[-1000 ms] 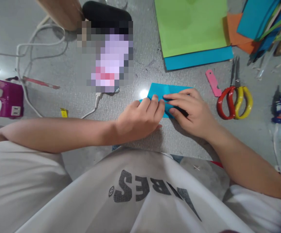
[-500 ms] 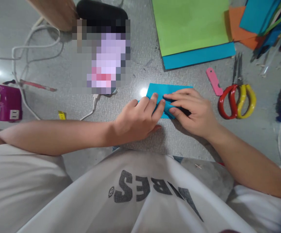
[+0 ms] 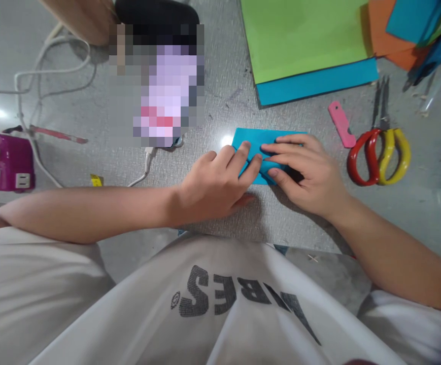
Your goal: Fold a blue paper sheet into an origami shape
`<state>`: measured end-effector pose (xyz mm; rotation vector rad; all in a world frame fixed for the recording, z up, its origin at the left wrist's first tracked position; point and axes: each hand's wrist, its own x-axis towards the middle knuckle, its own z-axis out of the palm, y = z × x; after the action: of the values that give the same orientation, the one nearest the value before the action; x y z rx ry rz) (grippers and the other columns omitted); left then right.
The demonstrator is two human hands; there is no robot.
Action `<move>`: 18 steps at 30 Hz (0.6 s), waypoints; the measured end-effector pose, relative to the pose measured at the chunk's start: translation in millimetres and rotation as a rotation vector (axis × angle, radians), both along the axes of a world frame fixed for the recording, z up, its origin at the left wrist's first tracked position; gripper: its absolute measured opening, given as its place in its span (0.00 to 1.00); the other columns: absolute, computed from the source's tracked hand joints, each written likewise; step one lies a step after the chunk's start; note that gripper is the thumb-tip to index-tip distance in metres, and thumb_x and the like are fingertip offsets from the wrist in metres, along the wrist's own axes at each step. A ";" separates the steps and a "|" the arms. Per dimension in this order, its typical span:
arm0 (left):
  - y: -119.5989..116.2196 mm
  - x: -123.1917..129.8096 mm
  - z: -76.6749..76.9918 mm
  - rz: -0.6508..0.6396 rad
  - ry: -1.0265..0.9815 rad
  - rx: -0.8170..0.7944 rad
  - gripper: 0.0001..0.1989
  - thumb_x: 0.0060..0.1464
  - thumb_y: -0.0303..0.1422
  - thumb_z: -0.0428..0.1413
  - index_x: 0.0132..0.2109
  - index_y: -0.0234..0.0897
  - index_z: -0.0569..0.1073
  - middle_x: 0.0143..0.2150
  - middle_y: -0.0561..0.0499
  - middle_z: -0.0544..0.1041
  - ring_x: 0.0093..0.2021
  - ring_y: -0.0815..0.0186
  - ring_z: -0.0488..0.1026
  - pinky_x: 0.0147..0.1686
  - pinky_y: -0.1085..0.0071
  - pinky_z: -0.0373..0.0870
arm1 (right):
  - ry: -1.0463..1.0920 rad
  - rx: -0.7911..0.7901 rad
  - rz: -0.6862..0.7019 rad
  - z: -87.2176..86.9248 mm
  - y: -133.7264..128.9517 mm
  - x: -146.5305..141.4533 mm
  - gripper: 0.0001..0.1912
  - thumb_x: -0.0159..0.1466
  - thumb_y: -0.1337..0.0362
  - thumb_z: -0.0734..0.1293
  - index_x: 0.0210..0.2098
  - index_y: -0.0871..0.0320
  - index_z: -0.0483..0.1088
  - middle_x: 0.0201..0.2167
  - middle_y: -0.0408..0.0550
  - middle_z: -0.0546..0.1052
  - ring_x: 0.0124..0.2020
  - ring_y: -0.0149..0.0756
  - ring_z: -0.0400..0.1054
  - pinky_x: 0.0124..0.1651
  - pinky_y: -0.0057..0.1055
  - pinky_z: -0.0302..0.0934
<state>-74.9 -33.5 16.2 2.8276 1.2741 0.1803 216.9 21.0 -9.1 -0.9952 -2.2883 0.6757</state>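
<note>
A piece of blue paper [image 3: 256, 138] lies on the grey table in front of me, with a folded part near its front edge. My left hand [image 3: 222, 180] rests on its left side, fingers apart and fingertips pressing on the paper. From the right, my right hand [image 3: 306, 172] has its thumb and fingers on the folded part, pinching it. The paper beneath my fingers is partly hidden.
Red and yellow scissors [image 3: 378, 157] and a pink cutter [image 3: 341, 124] lie right of my right hand. Green sheets [image 3: 307, 40] lie behind. A blurred phone [image 3: 170, 96], white cable [image 3: 147, 165] and purple socket block [image 3: 5, 161] are leftward.
My right hand has shifted slightly, its fingers a little farther apart on the paper. My left hand stays on the paper. The view has moved slightly, shifting the scissors and sheets rightward.
</note>
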 end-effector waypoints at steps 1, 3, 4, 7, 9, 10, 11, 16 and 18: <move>0.9 -0.1 0.2 -0.005 0.009 0.016 0.34 0.84 0.42 0.61 0.86 0.30 0.75 0.84 0.22 0.81 0.66 0.36 0.86 0.49 0.46 0.88 | 0.004 0.001 -0.002 -0.2 0.0 0.1 0.07 0.84 0.55 0.77 0.54 0.44 0.92 0.66 0.49 0.95 0.72 0.67 0.86 0.75 0.78 0.80; 2.4 -0.3 0.5 -0.015 0.030 0.050 0.34 0.84 0.42 0.61 0.85 0.29 0.76 0.83 0.23 0.82 0.65 0.38 0.86 0.48 0.47 0.88 | 0.012 -0.002 -0.008 -0.2 -0.3 0.2 0.07 0.84 0.56 0.77 0.49 0.45 0.90 0.66 0.50 0.95 0.72 0.67 0.86 0.74 0.78 0.80; 3.0 -0.4 0.6 -0.022 0.037 0.062 0.34 0.84 0.42 0.61 0.85 0.28 0.76 0.82 0.22 0.82 0.65 0.39 0.86 0.48 0.48 0.88 | 0.016 -0.003 -0.013 0.0 -0.5 0.2 0.08 0.84 0.56 0.77 0.47 0.46 0.89 0.66 0.50 0.95 0.72 0.67 0.86 0.74 0.78 0.80; 4.5 -0.8 1.0 -0.028 0.042 0.050 0.37 0.83 0.44 0.63 0.87 0.28 0.74 0.83 0.22 0.81 0.65 0.39 0.86 0.49 0.49 0.90 | 0.023 0.002 -0.038 1.0 -0.8 0.5 0.10 0.83 0.56 0.78 0.43 0.47 0.85 0.64 0.51 0.96 0.71 0.67 0.87 0.74 0.77 0.81; 5.5 -0.9 1.6 -0.021 0.053 0.012 0.39 0.83 0.44 0.64 0.89 0.29 0.72 0.85 0.23 0.79 0.65 0.39 0.87 0.51 0.48 0.91 | 0.024 0.001 -0.060 1.7 -0.4 1.1 0.12 0.83 0.56 0.77 0.41 0.46 0.84 0.63 0.50 0.96 0.69 0.67 0.88 0.73 0.76 0.80; 5.9 -0.8 1.9 -0.019 0.061 -0.009 0.40 0.83 0.44 0.64 0.90 0.30 0.71 0.86 0.23 0.78 0.65 0.39 0.87 0.52 0.47 0.92 | 0.025 -0.002 -0.072 1.9 -0.1 1.3 0.12 0.83 0.55 0.77 0.40 0.46 0.83 0.62 0.50 0.96 0.69 0.67 0.88 0.73 0.76 0.80; 6.2 -0.8 2.3 -0.018 0.070 -0.028 0.40 0.84 0.44 0.63 0.91 0.30 0.70 0.87 0.23 0.77 0.66 0.39 0.87 0.54 0.47 0.92 | 0.030 -0.002 -0.084 2.0 0.2 1.4 0.13 0.82 0.55 0.77 0.39 0.46 0.83 0.61 0.50 0.96 0.68 0.67 0.88 0.73 0.76 0.79; 6.3 -0.2 4.2 -0.003 0.083 -0.094 0.38 0.87 0.44 0.59 0.94 0.40 0.67 0.90 0.24 0.73 0.70 0.37 0.87 0.58 0.44 0.92 | 0.023 -0.007 -0.163 2.8 0.2 -0.6 0.15 0.82 0.54 0.76 0.37 0.44 0.81 0.59 0.52 0.94 0.67 0.68 0.85 0.76 0.79 0.72; 6.2 0.1 4.6 -0.009 0.091 -0.094 0.37 0.88 0.45 0.58 0.94 0.42 0.66 0.90 0.24 0.74 0.69 0.38 0.88 0.58 0.45 0.92 | -0.007 -0.007 -0.192 3.3 0.0 -0.5 0.16 0.83 0.54 0.76 0.36 0.44 0.80 0.59 0.52 0.93 0.67 0.67 0.84 0.76 0.79 0.71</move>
<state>-74.8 -27.3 20.8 2.7909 1.2504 -0.0084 216.3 21.0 -5.8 -1.2033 -2.1622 0.6005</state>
